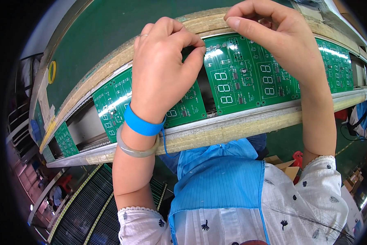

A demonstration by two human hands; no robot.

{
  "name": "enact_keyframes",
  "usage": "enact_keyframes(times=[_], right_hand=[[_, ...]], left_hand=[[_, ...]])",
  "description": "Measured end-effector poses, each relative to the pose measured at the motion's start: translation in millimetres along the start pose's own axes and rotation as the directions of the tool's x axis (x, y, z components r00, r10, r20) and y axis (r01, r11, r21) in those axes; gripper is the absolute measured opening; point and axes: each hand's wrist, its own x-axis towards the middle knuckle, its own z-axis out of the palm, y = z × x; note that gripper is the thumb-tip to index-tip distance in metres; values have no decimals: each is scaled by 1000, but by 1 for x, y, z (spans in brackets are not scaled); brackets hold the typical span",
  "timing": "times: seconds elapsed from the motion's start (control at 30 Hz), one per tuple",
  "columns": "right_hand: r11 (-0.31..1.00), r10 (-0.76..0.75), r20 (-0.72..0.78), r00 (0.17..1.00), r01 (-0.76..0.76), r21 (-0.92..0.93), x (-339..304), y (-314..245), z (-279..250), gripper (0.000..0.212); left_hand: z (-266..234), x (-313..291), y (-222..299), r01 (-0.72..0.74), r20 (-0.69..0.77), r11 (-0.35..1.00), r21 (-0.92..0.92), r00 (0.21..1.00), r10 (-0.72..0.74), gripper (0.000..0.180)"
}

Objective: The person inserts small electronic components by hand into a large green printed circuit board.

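Observation:
Green circuit boards with white digit outlines lie in a row along a metal-railed conveyor. My left hand (pixel 161 67), wearing a blue wrist strap (pixel 142 121), is above one board (pixel 110 110). Its thumb and index finger are pinched together beside the upper left corner of the middle board (pixel 236 87). Anything between those fingertips is too small to make out. Over the upper part of the middle board is my right hand (pixel 279 38), fingers curled and thumb close to the index fingertip. What it may hold is hidden. Another board (pixel 336 67) lies farther right.
A wooden ledge (pixel 110 61) borders the conveyor's far side, with a green surface (pixel 110 28) beyond. The near rail (pixel 232 122) runs in front of my body. A yellow ring (pixel 52 72) sits at far left. Below left stands a black slotted rack (pixel 85 208).

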Motion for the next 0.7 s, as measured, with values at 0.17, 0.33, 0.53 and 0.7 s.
enact_keyframes(times=[0.17, 0.33, 0.53, 0.7], right_hand=[[999, -35, -1, 999, 35, 0, -1, 3, -2, 15], [999, -47, -3, 999, 47, -27, -2, 3, -2, 15], [998, -50, -6, 999, 50, -48, -2, 3, -1, 16], [995, -43, -7, 999, 43, -85, -2, 0, -3, 16]], left_hand=[[1, 1, -1, -26, 0, 1000, 4, 1000, 26, 13], [3, 1, -4, -53, -14, 998, -23, 998, 53, 9], [0, 2, -6, -66, 3, 998, -12, 998, 66, 6], [0, 2, -4, -69, 9, 997, 17, 998, 69, 6]])
